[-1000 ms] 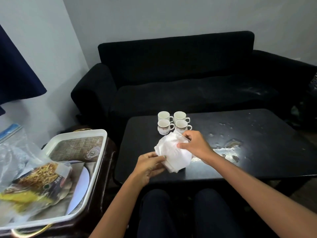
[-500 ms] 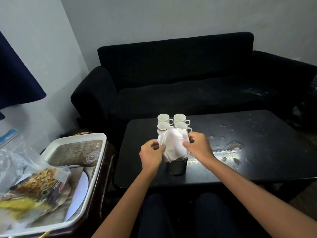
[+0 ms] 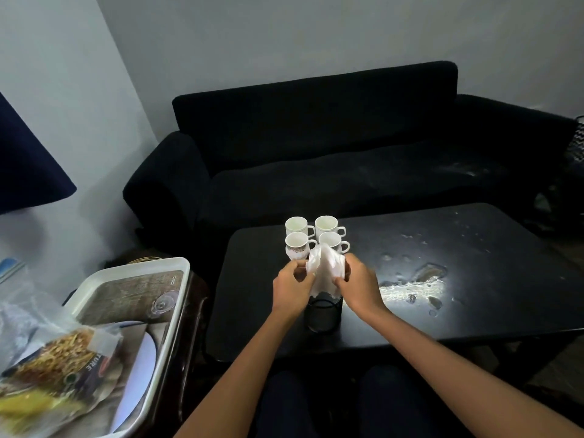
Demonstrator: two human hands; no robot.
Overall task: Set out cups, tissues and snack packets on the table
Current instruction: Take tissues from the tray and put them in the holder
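Note:
Several white cups (image 3: 297, 226) stand in a tight square near the far left of the black table (image 3: 474, 311). Just in front of them a bunch of white tissues (image 3: 325, 271) sticks up out of a dark round holder (image 3: 323, 316) on the table. My left hand (image 3: 292, 287) pinches the tissues from the left and my right hand (image 3: 358, 287) from the right. Snack packets (image 3: 60, 365) with yellow and brown contents lie in a white tray (image 3: 164, 327) at my left.
The tray rests on a small dark side table left of the black table, with a clear glass (image 3: 162, 303) and a plate (image 3: 139, 371) in it. A black sofa (image 3: 316, 159) stands behind the table. Pale smears (image 3: 414, 287) mark the tabletop at right.
Both hands carried the tissue bunch from near the table's front edge forward and set it upright into the dark holder; they now pinch it from both sides.

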